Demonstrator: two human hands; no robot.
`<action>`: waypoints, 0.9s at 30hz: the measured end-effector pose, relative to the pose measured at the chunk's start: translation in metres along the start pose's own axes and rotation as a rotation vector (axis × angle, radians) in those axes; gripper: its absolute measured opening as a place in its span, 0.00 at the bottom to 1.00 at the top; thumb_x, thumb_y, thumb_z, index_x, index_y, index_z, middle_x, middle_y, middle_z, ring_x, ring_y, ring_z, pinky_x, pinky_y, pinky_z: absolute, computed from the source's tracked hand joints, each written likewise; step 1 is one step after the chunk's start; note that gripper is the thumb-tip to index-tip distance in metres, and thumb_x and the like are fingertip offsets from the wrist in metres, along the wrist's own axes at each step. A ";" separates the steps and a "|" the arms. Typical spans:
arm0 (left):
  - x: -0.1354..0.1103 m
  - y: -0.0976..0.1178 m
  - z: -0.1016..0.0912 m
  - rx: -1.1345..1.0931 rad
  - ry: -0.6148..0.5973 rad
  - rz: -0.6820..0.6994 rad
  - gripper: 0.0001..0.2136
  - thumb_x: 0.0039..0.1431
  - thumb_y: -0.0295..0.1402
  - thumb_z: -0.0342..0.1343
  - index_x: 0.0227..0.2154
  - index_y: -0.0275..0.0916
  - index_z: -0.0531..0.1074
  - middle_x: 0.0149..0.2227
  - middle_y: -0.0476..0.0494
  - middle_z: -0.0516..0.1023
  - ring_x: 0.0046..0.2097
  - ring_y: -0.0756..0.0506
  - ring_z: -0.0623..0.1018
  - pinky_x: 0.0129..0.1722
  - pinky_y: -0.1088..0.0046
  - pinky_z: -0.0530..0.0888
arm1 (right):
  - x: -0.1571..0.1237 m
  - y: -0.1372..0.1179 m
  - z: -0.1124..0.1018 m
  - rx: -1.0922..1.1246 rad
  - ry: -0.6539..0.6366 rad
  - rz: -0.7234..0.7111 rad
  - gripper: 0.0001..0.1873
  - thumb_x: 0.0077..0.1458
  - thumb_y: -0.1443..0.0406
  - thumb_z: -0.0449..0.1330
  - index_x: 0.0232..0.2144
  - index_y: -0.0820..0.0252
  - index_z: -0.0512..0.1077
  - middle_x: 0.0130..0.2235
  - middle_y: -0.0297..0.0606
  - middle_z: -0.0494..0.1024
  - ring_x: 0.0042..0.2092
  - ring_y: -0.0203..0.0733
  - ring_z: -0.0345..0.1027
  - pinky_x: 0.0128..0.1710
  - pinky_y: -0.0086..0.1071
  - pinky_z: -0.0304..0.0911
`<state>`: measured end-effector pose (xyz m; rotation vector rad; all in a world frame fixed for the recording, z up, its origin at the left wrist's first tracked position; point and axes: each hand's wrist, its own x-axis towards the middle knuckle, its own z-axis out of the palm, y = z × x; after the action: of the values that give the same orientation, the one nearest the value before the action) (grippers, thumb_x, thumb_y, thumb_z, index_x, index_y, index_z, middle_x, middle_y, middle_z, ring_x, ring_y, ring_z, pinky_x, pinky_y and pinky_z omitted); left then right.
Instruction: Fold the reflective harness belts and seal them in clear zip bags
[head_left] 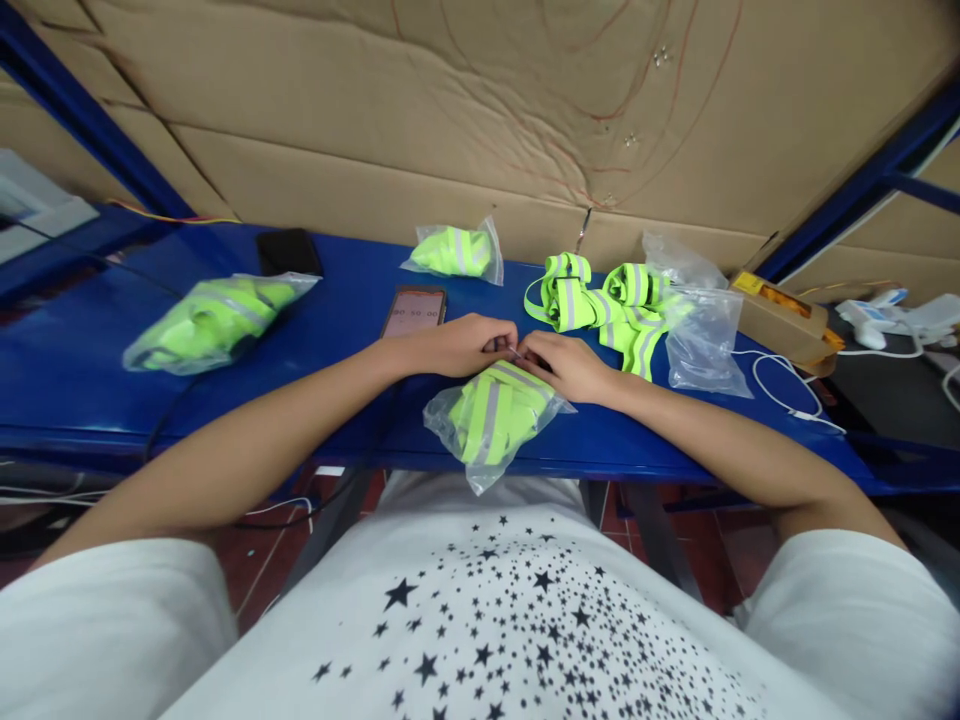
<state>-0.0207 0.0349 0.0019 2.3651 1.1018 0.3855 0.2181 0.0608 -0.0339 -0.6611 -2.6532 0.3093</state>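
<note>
In the head view, a clear plastic bag point(480, 470) lies at the table's near edge, its lower corner hanging over. A folded neon-yellow reflective strap point(499, 410) with grey stripes fills it. My left hand point(472, 345) and my right hand point(566, 365) meet at the bag's far edge, fingers closed in a pinch on it. Their fingertips are almost touching, and the fingers partly hide the pinched edge. Just beyond my left hand lies a phone point(414, 311) showing a timer. Loose neon-yellow straps point(568, 300) lie beyond my right hand.
Filled bags sit at left point(221, 320) and at the back point(457, 250). Plastic bags point(705, 345) lie right of the loose straps, near a cardboard box point(787, 320) and a white cable point(787, 400). A black object point(289, 252) rests back left. Cardboard point(337, 170) walls the blue table point(352, 270).
</note>
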 end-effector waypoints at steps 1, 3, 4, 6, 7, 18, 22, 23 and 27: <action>-0.001 0.001 0.000 0.001 0.003 0.001 0.13 0.68 0.43 0.54 0.40 0.39 0.76 0.33 0.47 0.81 0.34 0.47 0.77 0.35 0.74 0.65 | 0.000 0.000 0.000 0.006 0.003 -0.001 0.18 0.74 0.54 0.51 0.38 0.59 0.71 0.37 0.39 0.75 0.37 0.40 0.67 0.37 0.31 0.56; -0.002 0.004 0.001 0.001 0.018 0.004 0.13 0.69 0.43 0.53 0.41 0.38 0.75 0.36 0.46 0.82 0.36 0.47 0.78 0.36 0.74 0.65 | -0.001 0.000 0.000 0.031 0.006 -0.001 0.17 0.73 0.54 0.52 0.39 0.59 0.71 0.36 0.38 0.76 0.36 0.40 0.68 0.36 0.31 0.56; -0.002 0.005 0.001 0.008 0.036 0.005 0.14 0.69 0.43 0.53 0.42 0.38 0.75 0.36 0.45 0.82 0.37 0.46 0.78 0.36 0.74 0.66 | -0.001 0.001 0.000 0.057 0.012 0.007 0.16 0.73 0.54 0.52 0.39 0.59 0.72 0.36 0.38 0.76 0.36 0.40 0.68 0.36 0.30 0.56; -0.002 0.006 0.002 0.039 0.094 0.018 0.14 0.70 0.43 0.51 0.42 0.37 0.75 0.36 0.44 0.81 0.37 0.46 0.77 0.36 0.73 0.65 | 0.000 0.003 0.000 0.152 0.048 0.052 0.14 0.72 0.55 0.54 0.41 0.58 0.72 0.34 0.35 0.76 0.33 0.38 0.67 0.34 0.30 0.56; -0.001 0.006 0.002 0.051 0.132 0.030 0.15 0.71 0.43 0.51 0.41 0.37 0.75 0.35 0.44 0.80 0.36 0.46 0.76 0.36 0.73 0.64 | 0.000 0.004 0.000 0.222 0.074 0.081 0.14 0.71 0.55 0.54 0.41 0.58 0.71 0.32 0.33 0.75 0.31 0.37 0.66 0.33 0.30 0.56; 0.007 0.004 -0.001 -0.367 0.437 0.072 0.16 0.68 0.46 0.54 0.31 0.39 0.70 0.29 0.50 0.72 0.31 0.49 0.70 0.34 0.72 0.66 | 0.013 0.000 0.002 0.847 0.277 0.338 0.31 0.58 0.35 0.61 0.36 0.56 0.70 0.25 0.28 0.68 0.24 0.33 0.57 0.23 0.28 0.52; 0.014 -0.019 -0.028 -0.550 0.841 0.014 0.17 0.69 0.50 0.55 0.33 0.41 0.67 0.31 0.49 0.74 0.33 0.48 0.73 0.36 0.70 0.70 | 0.013 -0.001 0.000 1.075 0.184 0.480 0.35 0.59 0.31 0.55 0.40 0.57 0.70 0.20 0.28 0.70 0.20 0.35 0.61 0.21 0.29 0.57; 0.014 -0.029 -0.039 -0.577 0.936 -0.041 0.16 0.70 0.49 0.55 0.35 0.42 0.66 0.32 0.49 0.74 0.34 0.48 0.73 0.35 0.71 0.70 | 0.013 -0.003 -0.001 1.081 0.156 0.472 0.36 0.59 0.31 0.55 0.41 0.57 0.70 0.19 0.28 0.70 0.19 0.35 0.61 0.21 0.28 0.57; 0.002 -0.074 -0.085 -0.560 1.156 -0.328 0.08 0.78 0.38 0.39 0.44 0.43 0.60 0.40 0.50 0.69 0.40 0.51 0.69 0.36 0.72 0.66 | 0.012 -0.007 -0.003 1.042 0.128 0.420 0.34 0.58 0.34 0.60 0.43 0.59 0.72 0.21 0.28 0.71 0.21 0.33 0.63 0.22 0.27 0.58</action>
<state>-0.1045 0.1038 0.0321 1.3285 1.5104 1.7768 0.2069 0.0610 -0.0250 -0.7855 -1.8059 1.5396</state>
